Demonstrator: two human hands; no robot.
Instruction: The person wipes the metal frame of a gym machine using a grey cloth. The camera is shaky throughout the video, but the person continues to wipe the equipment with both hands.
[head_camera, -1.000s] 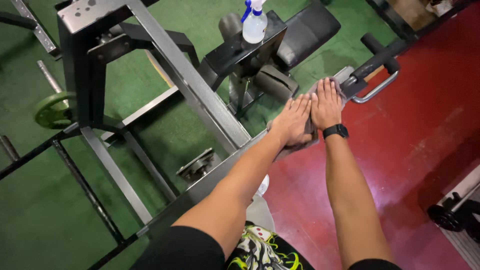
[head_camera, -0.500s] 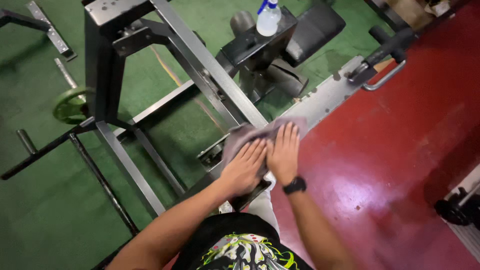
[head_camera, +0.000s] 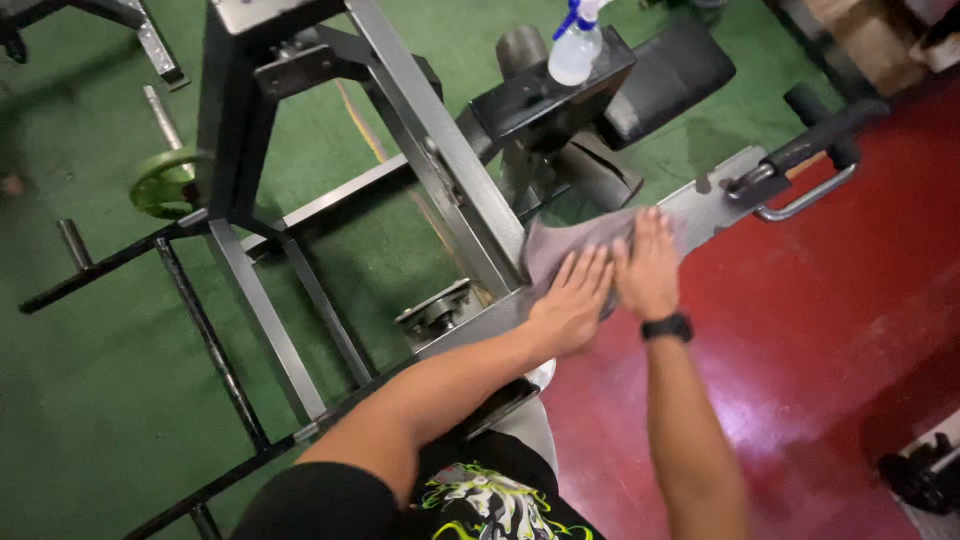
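— Grey cloth (head_camera: 580, 240): thin, rumpled, spread flat on the machine's steel arm (head_camera: 715, 205), just below the black handle (head_camera: 825, 130).
— Hands?
— Left hand (head_camera: 572, 300) and right hand (head_camera: 648, 268) side by side — fingers extended, slightly splayed, pressing it down, not gripping.

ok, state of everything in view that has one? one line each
left hand: flat, palm down on the cloth
right hand: flat, palm down on the cloth, beside the left
grey cloth: spread on the machine's grey arm, pinned under both hands
grey arm: slanted, black handle at its far end
spray bottle: upright on the black pad
green weight plate: mounted on a peg
watch: on right wrist
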